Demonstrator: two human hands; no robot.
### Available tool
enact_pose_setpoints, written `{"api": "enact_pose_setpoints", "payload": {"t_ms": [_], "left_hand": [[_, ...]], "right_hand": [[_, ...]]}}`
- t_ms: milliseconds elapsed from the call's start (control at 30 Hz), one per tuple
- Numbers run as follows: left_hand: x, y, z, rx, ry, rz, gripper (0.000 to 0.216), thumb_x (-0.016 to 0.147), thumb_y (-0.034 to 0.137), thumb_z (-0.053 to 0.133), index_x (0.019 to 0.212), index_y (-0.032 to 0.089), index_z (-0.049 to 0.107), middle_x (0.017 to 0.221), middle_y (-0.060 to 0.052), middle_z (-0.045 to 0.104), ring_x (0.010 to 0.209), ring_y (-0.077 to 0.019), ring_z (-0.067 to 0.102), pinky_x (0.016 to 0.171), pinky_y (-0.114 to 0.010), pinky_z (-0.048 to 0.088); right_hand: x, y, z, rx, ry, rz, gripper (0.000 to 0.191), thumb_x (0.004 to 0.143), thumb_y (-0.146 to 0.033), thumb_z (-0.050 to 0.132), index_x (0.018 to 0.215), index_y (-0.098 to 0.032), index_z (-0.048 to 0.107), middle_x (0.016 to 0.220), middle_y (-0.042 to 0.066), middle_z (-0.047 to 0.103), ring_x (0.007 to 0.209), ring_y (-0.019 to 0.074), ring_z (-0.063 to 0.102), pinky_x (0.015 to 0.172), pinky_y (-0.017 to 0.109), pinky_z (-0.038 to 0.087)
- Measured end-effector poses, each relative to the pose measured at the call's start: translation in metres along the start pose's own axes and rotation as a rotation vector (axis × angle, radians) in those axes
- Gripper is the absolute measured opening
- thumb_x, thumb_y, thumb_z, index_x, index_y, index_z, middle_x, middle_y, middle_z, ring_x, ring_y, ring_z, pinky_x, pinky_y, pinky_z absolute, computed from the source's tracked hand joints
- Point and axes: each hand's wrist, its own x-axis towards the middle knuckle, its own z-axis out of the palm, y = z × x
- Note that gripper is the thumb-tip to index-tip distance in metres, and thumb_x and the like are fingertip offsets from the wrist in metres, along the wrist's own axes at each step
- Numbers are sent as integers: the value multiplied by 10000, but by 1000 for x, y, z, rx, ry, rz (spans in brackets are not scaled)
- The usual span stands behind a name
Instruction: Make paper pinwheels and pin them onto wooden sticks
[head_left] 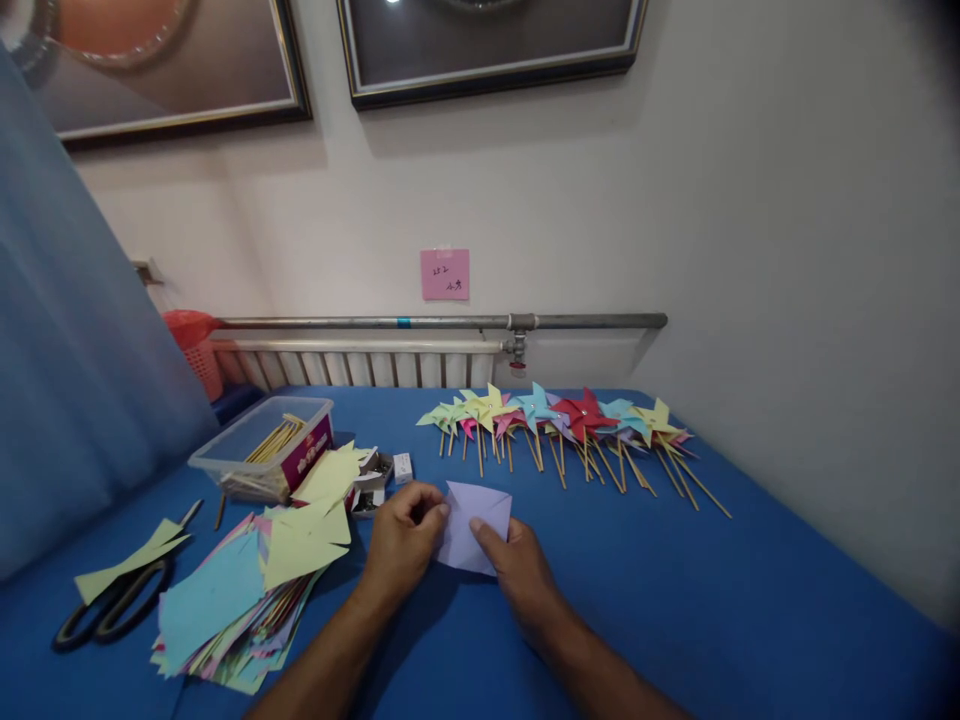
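A pale lilac square of paper (472, 520) lies on the blue table (675, 600) in front of me, with fold lines across it. My left hand (401, 545) is closed, pinching the paper's left edge between thumb and fingers. On the paper's lower right edge, my right hand (517, 565) pinches it with thumb on top. Both forearms reach in from the bottom of the view.
A row of finished paper pinwheels on sticks (570, 425) lies behind. A stack of coloured paper squares (240, 590) sits to the left, with black scissors (112, 610), a clear plastic box of sticks (266, 455) and small pin boxes (375, 480). A radiator (360, 365) runs along the wall.
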Motion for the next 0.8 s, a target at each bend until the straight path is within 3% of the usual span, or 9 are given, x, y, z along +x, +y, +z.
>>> {"api": "enact_pose_setpoints", "payload": {"t_ms": [133, 333, 567, 800], "left_hand": [[-1, -1, -2, 112, 5, 198, 105, 843, 241, 643, 770, 198, 706, 745, 2, 659, 692, -155, 595, 670, -267, 458], [-6, -5, -1, 294, -61, 559, 206, 925, 80, 556, 853, 203, 704, 847, -41, 705, 820, -176, 673, 755, -285, 503], [-6, -7, -4, 378, -117, 668, 222, 947, 51, 547, 936, 203, 707, 908, -64, 724, 842, -186, 695, 756, -290, 530], [-2, -5, -9, 468, -145, 777, 233, 997, 82, 517, 980, 190, 723, 917, -74, 735, 821, -181, 692, 728, -283, 521]], "right_hand": [[-1, 0, 2, 43, 2, 17, 485, 741, -600, 845, 943, -160, 822, 790, 84, 818, 747, 282, 759, 685, 351, 604], [-2, 4, 3, 60, 20, 22, 458, 740, -584, 838, 919, -164, 808, 779, 58, 790, 676, 229, 695, 623, 306, 540], [-3, 3, 4, 83, 13, 35, 439, 754, -588, 818, 883, -170, 776, 727, 30, 738, 625, 192, 621, 579, 281, 465], [0, 11, 0, 73, -6, 24, 546, 773, -716, 782, 851, -178, 737, 679, 15, 694, 592, 177, 582, 567, 285, 464]]}}
